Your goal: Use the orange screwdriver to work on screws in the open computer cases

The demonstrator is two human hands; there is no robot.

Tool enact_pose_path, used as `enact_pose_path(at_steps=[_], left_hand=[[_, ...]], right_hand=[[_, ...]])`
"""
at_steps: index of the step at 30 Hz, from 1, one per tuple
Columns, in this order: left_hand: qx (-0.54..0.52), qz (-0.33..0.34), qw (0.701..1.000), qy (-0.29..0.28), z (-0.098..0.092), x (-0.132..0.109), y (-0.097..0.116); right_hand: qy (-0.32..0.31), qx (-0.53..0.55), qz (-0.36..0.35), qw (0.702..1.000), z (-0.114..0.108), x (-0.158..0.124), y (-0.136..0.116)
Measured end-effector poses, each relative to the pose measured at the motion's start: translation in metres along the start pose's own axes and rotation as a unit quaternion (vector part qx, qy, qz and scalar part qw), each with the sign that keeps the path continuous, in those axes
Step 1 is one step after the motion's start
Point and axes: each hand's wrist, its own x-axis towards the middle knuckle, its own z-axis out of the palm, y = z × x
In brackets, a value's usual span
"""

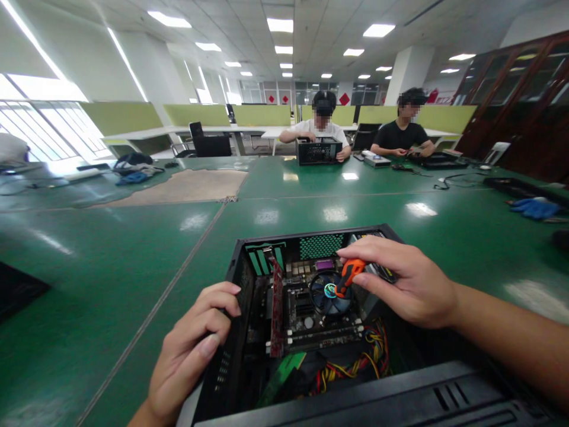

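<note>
An open black computer case (pixel 235 267) lies in front of me with its insides facing up. My right hand (pixel 411 284) is closed on an orange and black screwdriver (pixel 351 276), its handle slanting down beside the round CPU fan (pixel 326 301). The screwdriver's tip is hidden. Against the case's left wall rests my left hand (pixel 195 344), its fingers curled over the top edge. A red circuit card (pixel 277 308) stands upright left of the fan. Red, yellow and black cables (pixel 342 370) are bunched near the front, next to a green strip (pixel 282 376).
The case sits on a green table (pixel 146 267) with a seam running across it. Beyond it, one person (pixel 322 121) handles another computer case (pixel 319 152), and a second person (pixel 404 130) sits to the right. Blue gloves (pixel 536 207) lie far right, cables (pixel 457 181) behind them.
</note>
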Motion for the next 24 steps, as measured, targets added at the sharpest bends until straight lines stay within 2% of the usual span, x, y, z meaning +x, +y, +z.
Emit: enact_pose_path(at_steps=[14,18,22,24], left_hand=[[-0.001,0.017,1.0,-0.002,0.0012,0.0002,-0.0001],[0.003,0.024,1.0,-0.006,0.0009,0.0001,-0.0007],[0.006,0.034,0.999,-0.006,0.0012,0.0,-0.0007],[0.006,0.036,0.999,-0.008,0.0013,0.0,-0.0011]], right_hand=[[-0.095,0.009,-0.007,0.995,0.0087,0.005,0.0024],[-0.081,0.017,-0.023,0.996,0.0071,0.0039,0.0],[-0.043,0.012,-0.013,0.999,0.0034,0.0039,-0.0002],[-0.044,0.008,-0.01,0.999,0.0032,0.0041,0.0004]])
